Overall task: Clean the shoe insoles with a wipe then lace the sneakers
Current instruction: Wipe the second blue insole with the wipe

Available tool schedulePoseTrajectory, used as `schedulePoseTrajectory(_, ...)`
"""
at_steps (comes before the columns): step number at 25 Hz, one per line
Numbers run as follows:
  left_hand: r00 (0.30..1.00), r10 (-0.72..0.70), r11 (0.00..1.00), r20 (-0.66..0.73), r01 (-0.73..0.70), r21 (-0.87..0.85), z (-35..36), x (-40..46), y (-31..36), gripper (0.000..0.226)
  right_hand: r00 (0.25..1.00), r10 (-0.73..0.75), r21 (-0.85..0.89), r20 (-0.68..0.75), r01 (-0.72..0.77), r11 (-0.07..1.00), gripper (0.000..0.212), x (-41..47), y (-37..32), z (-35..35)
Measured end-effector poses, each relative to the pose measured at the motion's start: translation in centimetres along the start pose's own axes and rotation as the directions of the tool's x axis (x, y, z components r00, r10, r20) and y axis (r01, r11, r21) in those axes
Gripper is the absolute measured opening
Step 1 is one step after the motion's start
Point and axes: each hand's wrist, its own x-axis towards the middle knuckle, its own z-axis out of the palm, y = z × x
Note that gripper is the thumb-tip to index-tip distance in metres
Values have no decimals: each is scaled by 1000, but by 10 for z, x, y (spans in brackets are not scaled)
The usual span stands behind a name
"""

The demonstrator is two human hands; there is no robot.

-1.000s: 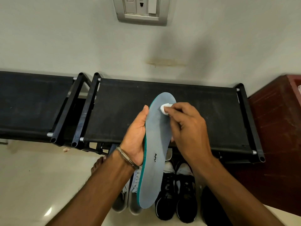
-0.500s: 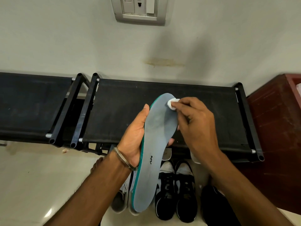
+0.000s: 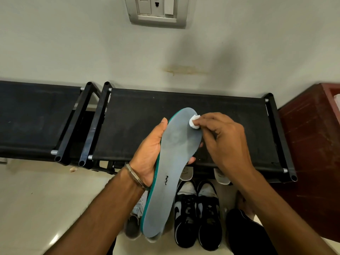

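A long grey insole (image 3: 171,168) with a green edge is held upright in front of me, toe end up. My left hand (image 3: 149,153) grips it from the left at the middle, fingertips showing past its right edge. My right hand (image 3: 224,142) pinches a small balled white wipe (image 3: 194,122) and presses it on the insole's upper right toe edge. On the floor below lie a pair of black-and-white sneakers (image 3: 197,212) and grey-white sneakers (image 3: 136,218) partly hidden behind the insole.
A black fabric shoe rack (image 3: 239,115) stands against the wall, with a second rack (image 3: 33,115) to its left. A dark red cabinet (image 3: 312,144) is at the right. Two white shoe toes (image 3: 221,176) peek from under the rack. A switch panel (image 3: 158,10) is on the wall.
The wipe in my right hand slid from the toe's middle out to its right edge. The insole's lower end swung slightly left in my left hand.
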Motion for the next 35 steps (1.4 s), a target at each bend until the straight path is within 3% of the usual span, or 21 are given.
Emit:
schedulePoseTrajectory(3,1000,-11,999,-6,10,-44,-1,0,3,71,997,-46,-5,57,47,999,20,-10,-8,11)
schedulePoseTrajectory(7,997,53,996,-60,-57,-70,2,2,0,68,999,33,53,42,-35,998,19,-18,-22,22)
schedulePoseTrajectory(11,994,58,980,-95,-75,-186,-6,1,12,69,987,-30,116,160,11,993,20,-32,-57,39)
schedulePoseTrajectory(13,992,53,982,-113,-72,-172,-4,0,8,63,994,-74,9,82,74,997,20,-25,-45,34)
schedulePoseTrajectory(16,991,61,988,-122,-78,-135,3,-1,0,60,999,13,-75,-47,-16,997,19,-13,-20,22)
schedulePoseTrajectory(18,990,65,982,-128,-86,-169,2,-2,4,60,1000,21,-29,5,-21,999,18,-20,-29,28)
schedulePoseTrajectory(20,987,70,977,-145,-98,-191,-2,-3,9,59,995,-64,20,81,62,998,18,-30,-46,37)
schedulePoseTrajectory(22,989,69,980,-132,-92,-177,0,-4,9,57,994,-89,0,55,90,996,20,-24,-40,33)
schedulePoseTrajectory(25,989,67,984,-134,-87,-154,5,-3,2,56,996,6,-72,-94,-13,997,18,-10,-17,20)
schedulePoseTrajectory(30,987,50,980,-154,-79,-185,-2,-4,9,56,989,-145,38,5,145,989,18,-26,-49,45)
schedulePoseTrajectory(33,985,64,988,-158,-86,-132,2,-4,4,55,999,13,41,-40,-12,999,18,-10,-23,24)
schedulePoseTrajectory(35,985,64,987,-163,-86,-134,3,-2,3,56,997,-4,-44,-77,1,999,17,-11,-20,21)
